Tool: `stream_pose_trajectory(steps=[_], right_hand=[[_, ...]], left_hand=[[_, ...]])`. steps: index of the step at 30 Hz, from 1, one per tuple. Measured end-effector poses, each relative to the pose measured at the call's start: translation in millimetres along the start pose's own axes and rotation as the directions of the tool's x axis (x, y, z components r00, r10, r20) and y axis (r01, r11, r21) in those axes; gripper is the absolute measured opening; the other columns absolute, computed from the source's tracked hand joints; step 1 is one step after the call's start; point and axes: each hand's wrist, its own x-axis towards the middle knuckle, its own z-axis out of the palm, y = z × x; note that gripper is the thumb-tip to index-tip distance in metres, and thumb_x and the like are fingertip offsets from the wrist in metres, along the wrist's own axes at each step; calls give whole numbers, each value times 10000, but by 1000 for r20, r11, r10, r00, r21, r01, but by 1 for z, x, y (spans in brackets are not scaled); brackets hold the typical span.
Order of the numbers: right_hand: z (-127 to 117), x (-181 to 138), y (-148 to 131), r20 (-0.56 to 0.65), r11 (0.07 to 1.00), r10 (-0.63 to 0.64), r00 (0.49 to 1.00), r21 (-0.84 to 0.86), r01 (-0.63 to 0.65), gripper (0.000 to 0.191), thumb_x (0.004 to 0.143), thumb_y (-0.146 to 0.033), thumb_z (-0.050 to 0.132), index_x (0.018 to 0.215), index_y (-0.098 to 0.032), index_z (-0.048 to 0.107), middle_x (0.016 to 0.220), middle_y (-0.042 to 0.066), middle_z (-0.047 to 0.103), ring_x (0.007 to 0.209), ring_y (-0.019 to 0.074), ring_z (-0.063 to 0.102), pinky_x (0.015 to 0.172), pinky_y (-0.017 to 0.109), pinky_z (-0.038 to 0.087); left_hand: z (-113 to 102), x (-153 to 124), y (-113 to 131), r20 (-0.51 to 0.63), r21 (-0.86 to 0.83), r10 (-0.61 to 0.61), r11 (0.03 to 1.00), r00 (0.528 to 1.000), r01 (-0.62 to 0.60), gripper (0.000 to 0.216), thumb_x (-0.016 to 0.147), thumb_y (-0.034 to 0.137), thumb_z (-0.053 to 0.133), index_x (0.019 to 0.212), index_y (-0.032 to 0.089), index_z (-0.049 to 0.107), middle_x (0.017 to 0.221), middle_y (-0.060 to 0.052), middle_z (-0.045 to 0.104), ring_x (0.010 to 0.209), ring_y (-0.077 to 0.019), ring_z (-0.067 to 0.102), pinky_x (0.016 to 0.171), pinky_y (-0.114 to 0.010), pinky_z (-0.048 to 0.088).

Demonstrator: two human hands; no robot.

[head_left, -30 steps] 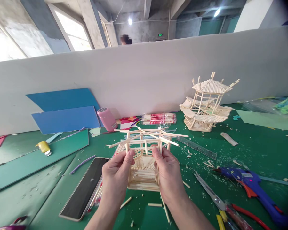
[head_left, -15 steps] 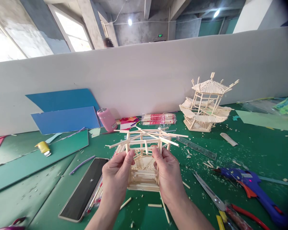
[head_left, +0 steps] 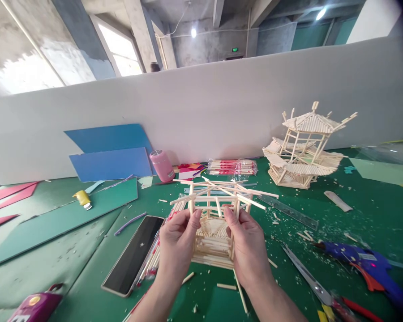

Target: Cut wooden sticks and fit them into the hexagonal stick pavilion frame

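Between my hands stands a small pavilion model (head_left: 212,243) built of thin wooden sticks, with loose-looking crossed sticks along its top. My left hand (head_left: 179,239) is closed on its left side, thumb against a corner post. On the right side, my right hand (head_left: 246,237) grips another post between thumb and fingers. The fingers' far sides are hidden behind the posts. Farther back to the right is a taller stick pavilion (head_left: 304,147) with a slatted roof.
Right of my hands lie scissors (head_left: 305,273), a blue glue gun (head_left: 362,264) and a clear ruler (head_left: 289,211). To the left are a phone (head_left: 134,255), a yellow-capped tube (head_left: 83,199) and a purple tool (head_left: 36,306). A pink canister (head_left: 162,165) stands before the white partition (head_left: 201,112).
The camera view has turned slightly left, so everything sits farther right and more of the purple tool shows. Both hands keep the same grip on the pavilion model.
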Motion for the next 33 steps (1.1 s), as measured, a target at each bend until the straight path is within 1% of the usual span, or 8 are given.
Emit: stream_pose_trajectory(steps=[2, 5, 10, 17, 22, 27, 33], right_hand=[[2, -1, -2, 12, 999, 10, 1000, 46, -11, 174, 744, -392, 615, 770, -220, 611, 691, 17, 663, 660, 178, 628, 594, 299, 474], [2, -2, -2, 18, 995, 21, 1000, 99, -22, 148, 742, -369, 629, 747, -224, 603, 685, 6, 662, 659, 171, 632, 610, 299, 473], [0, 0, 0, 34, 996, 12, 999, 83, -14, 149, 754, -368, 622, 755, -221, 605, 678, 4, 659, 675, 175, 633, 628, 307, 471], [-2, -1, 1, 39, 996, 6, 999, 90, -9, 127, 763, -350, 625, 760, -223, 618, 682, -4, 656, 667, 148, 616, 660, 289, 457], [-2, 0, 2, 12, 994, 33, 999, 99, -34, 152, 738, -361, 651, 734, -212, 625, 644, -11, 646, 626, 139, 601, 631, 278, 455], [-1, 0, 2, 14, 994, 31, 999, 106, -32, 170, 729, -361, 658, 809, -211, 647, 656, -5, 655, 628, 154, 611, 607, 282, 457], [0, 0, 0, 10, 993, 30, 999, 116, -31, 160, 727, -353, 656, 824, -225, 653, 661, -9, 649, 610, 142, 594, 600, 277, 445]], left_hand=[[0, -1, -2, -1, -8, 17, 1000, 1000, -17, 290, 754, 346, 577, 535, 170, 506, 524, 44, 408, 520, -104, 339, 476, -201, 272], [-1, -1, -4, -3, 15, 38, 999, 999, -38, 311, 766, 347, 563, 522, 171, 483, 513, 48, 373, 515, -102, 309, 469, -205, 249], [-1, -1, -4, 16, 4, 33, 999, 999, -33, 324, 775, 358, 553, 521, 174, 472, 509, 46, 365, 519, -107, 313, 480, -212, 252], [-1, -2, -4, 18, -31, 30, 999, 999, -29, 325, 771, 358, 562, 520, 171, 478, 503, 42, 376, 514, -105, 319, 471, -209, 254], [0, -1, -7, 3, -45, 39, 998, 999, -39, 328, 773, 352, 561, 516, 166, 478, 498, 43, 372, 514, -101, 322, 466, -203, 256], [0, 1, -9, 3, -56, 41, 998, 999, -41, 325, 766, 342, 573, 511, 163, 479, 499, 45, 369, 514, -98, 319, 466, -199, 255], [0, 0, -8, -2, -52, 46, 998, 999, -46, 311, 765, 322, 569, 510, 165, 486, 493, 46, 371, 502, -96, 312, 454, -200, 249]])
